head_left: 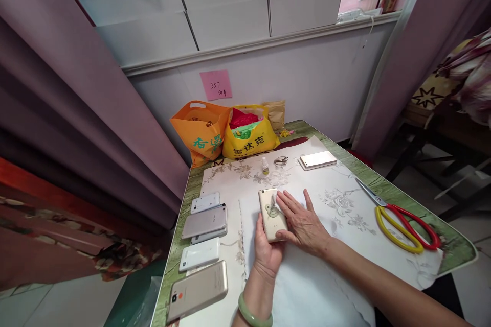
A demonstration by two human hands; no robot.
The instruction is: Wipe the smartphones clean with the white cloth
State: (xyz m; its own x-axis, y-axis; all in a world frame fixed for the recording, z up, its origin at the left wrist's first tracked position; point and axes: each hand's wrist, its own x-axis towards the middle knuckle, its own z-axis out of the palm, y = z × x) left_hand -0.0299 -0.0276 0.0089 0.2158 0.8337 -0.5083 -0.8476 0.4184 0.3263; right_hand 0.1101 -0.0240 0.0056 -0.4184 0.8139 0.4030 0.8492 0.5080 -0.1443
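Note:
A gold smartphone (271,227) lies back side up in my left hand (268,253), whose thumb runs along its left edge and whose palm is under its lower end. On the phone's back sits a clear round piece with a raised part (272,209), perhaps a ring stand. My right hand (305,225) rests over the phone's right side, fingers stretched out and apart. Its fingertips touch near the clear piece, and its thumb lies at the lower right corner. A green bangle (253,311) circles my left wrist.
Several phones, one a gold phone (199,291), line the table's left side. Beyond my hands are a small bottle (265,166), glasses (281,161) and stacked phones (317,160). Large scissors (399,225) lie right. An orange bag (201,130) and yellow bag (251,140) stand by the wall.

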